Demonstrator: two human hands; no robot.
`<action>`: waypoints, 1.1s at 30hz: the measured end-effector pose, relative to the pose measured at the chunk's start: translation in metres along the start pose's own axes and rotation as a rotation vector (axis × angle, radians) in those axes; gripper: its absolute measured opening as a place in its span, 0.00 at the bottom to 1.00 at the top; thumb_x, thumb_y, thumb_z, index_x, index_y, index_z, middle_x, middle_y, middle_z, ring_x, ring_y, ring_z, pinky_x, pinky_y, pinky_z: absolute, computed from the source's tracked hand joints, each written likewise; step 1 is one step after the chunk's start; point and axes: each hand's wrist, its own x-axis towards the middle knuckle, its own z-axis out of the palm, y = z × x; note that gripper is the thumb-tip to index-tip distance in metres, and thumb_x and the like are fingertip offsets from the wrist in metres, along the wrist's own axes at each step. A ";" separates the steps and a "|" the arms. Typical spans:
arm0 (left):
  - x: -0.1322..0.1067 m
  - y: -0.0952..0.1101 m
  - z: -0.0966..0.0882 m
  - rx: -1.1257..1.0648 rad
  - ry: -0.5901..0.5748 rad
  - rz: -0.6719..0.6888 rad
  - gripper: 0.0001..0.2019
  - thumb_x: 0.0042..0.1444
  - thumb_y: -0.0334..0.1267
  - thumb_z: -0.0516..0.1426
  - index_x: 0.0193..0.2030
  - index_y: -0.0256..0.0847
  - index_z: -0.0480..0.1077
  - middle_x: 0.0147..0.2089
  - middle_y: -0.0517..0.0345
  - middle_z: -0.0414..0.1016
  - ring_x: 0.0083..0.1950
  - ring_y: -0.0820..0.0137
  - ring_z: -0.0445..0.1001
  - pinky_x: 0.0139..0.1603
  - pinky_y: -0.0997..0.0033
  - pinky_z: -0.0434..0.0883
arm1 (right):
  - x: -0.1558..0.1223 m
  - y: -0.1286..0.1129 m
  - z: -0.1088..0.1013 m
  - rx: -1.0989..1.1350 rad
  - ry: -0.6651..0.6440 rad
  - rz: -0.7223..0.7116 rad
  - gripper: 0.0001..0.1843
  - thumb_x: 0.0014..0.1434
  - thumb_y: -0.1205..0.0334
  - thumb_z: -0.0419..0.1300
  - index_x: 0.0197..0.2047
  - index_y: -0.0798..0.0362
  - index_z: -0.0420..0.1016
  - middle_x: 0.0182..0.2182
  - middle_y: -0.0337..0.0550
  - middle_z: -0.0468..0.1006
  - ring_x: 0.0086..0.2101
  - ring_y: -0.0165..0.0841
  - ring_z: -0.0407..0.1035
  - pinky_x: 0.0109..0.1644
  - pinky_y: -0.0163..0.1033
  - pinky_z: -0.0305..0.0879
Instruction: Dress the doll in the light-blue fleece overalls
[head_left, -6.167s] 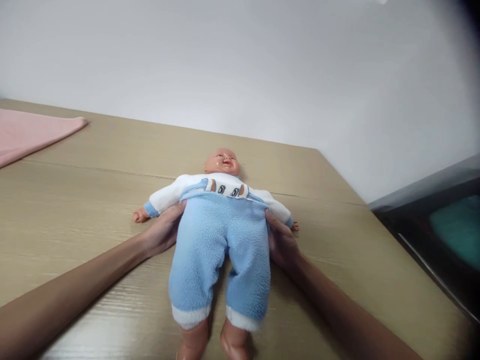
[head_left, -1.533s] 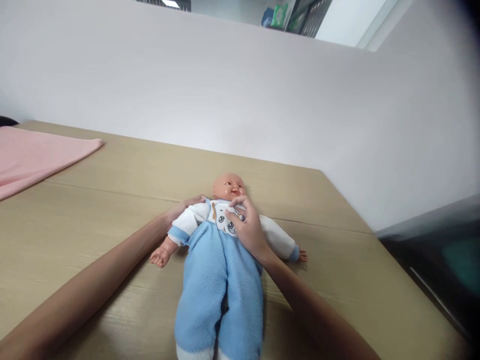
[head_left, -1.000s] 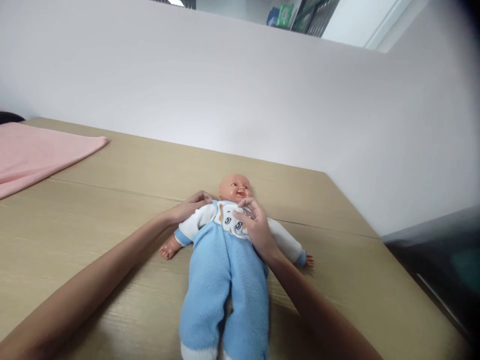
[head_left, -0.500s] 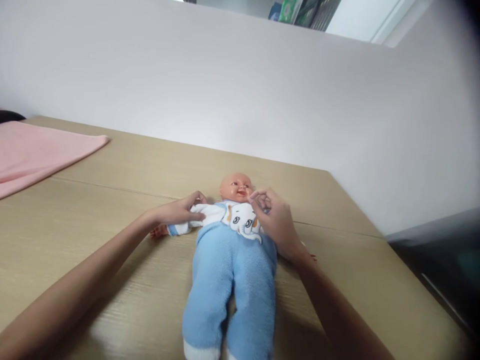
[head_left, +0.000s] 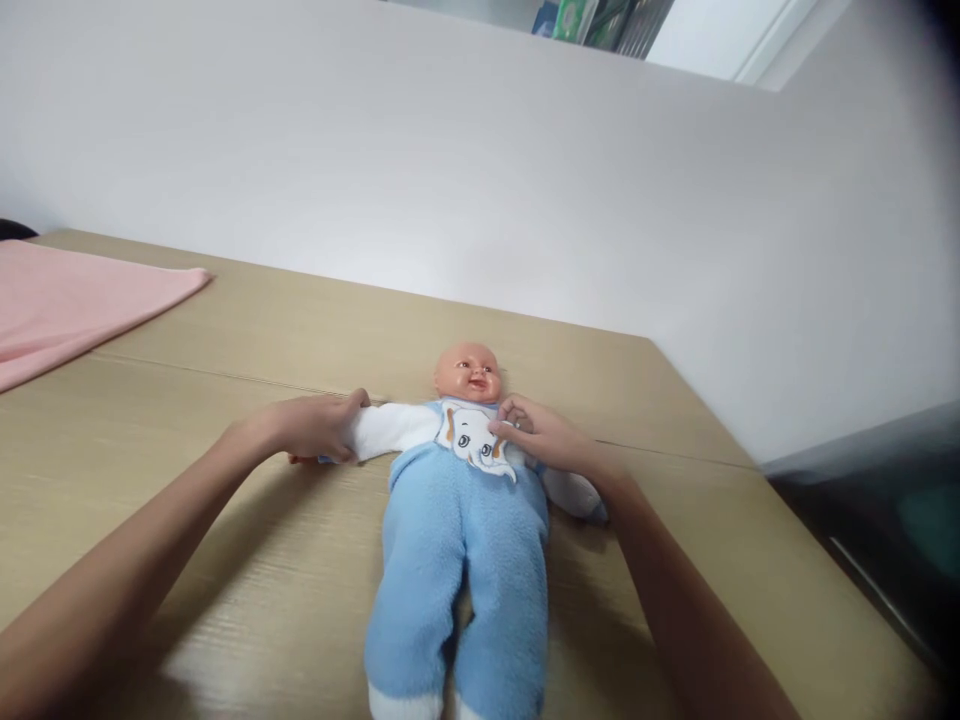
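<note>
A bald baby doll lies on its back on the wooden table, its head toward the far wall. It wears fuzzy light-blue trousers and a white-and-blue top with an elephant face on the chest. My left hand is wrapped round the white sleeve on the doll's outstretched arm, near the cuff, and mostly covers the doll's hand. At the upper chest, just below the chin, my right hand has its fingers bent and closed on the edge of the top. The other sleeve shows under my right wrist.
A folded pink cloth lies at the far left of the table. A pale wall rises behind the table, with an opening above showing shelved items. Something dark stands beyond the right table edge.
My left hand has slid outward along the sleeve, from the upper arm toward the cuff. My right hand has lowered from near the doll's chin to the top's chest.
</note>
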 end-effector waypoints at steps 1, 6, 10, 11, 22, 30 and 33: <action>-0.001 -0.001 -0.001 0.042 0.032 0.004 0.30 0.56 0.47 0.63 0.64 0.46 0.61 0.39 0.59 0.80 0.24 0.63 0.74 0.26 0.65 0.64 | 0.000 0.002 -0.001 0.026 -0.017 0.001 0.26 0.70 0.31 0.65 0.46 0.47 0.79 0.36 0.41 0.83 0.38 0.43 0.75 0.42 0.46 0.68; -0.004 0.006 -0.007 0.218 0.125 -0.090 0.29 0.52 0.54 0.66 0.57 0.42 0.71 0.38 0.47 0.86 0.36 0.49 0.84 0.36 0.58 0.69 | 0.002 0.009 -0.005 0.129 -0.073 -0.013 0.29 0.69 0.28 0.67 0.47 0.47 0.80 0.39 0.43 0.85 0.41 0.45 0.78 0.46 0.48 0.73; -0.010 0.013 -0.013 0.290 0.107 -0.152 0.22 0.53 0.51 0.66 0.51 0.42 0.75 0.39 0.44 0.88 0.51 0.40 0.86 0.46 0.53 0.73 | -0.004 0.009 -0.009 0.135 -0.079 -0.063 0.28 0.71 0.28 0.66 0.48 0.47 0.81 0.40 0.43 0.86 0.41 0.45 0.79 0.47 0.48 0.76; -0.012 0.012 -0.014 0.321 0.129 -0.143 0.20 0.54 0.50 0.66 0.50 0.42 0.76 0.43 0.42 0.89 0.56 0.39 0.85 0.47 0.52 0.74 | -0.010 0.009 -0.012 0.117 -0.059 -0.072 0.28 0.71 0.29 0.66 0.49 0.47 0.81 0.42 0.44 0.87 0.43 0.46 0.80 0.49 0.49 0.77; -0.013 0.096 0.023 0.174 0.639 0.652 0.21 0.81 0.53 0.55 0.69 0.43 0.73 0.75 0.43 0.75 0.77 0.49 0.71 0.78 0.46 0.72 | -0.135 0.087 -0.017 0.006 0.134 0.005 0.45 0.65 0.37 0.75 0.79 0.43 0.70 0.75 0.56 0.76 0.70 0.63 0.73 0.74 0.68 0.73; 0.071 0.191 0.061 0.420 0.557 0.648 0.15 0.78 0.46 0.61 0.57 0.35 0.77 0.58 0.36 0.83 0.61 0.44 0.79 0.61 0.47 0.75 | -0.151 0.118 0.003 0.278 0.452 0.048 0.29 0.58 0.40 0.81 0.56 0.44 0.86 0.49 0.52 0.91 0.47 0.55 0.86 0.56 0.60 0.85; 0.082 0.195 0.065 0.412 0.570 0.688 0.15 0.81 0.46 0.57 0.56 0.36 0.78 0.53 0.40 0.83 0.57 0.48 0.80 0.60 0.50 0.73 | -0.145 0.113 -0.001 0.356 0.531 -0.005 0.30 0.55 0.39 0.83 0.55 0.43 0.86 0.50 0.50 0.90 0.49 0.52 0.85 0.56 0.57 0.84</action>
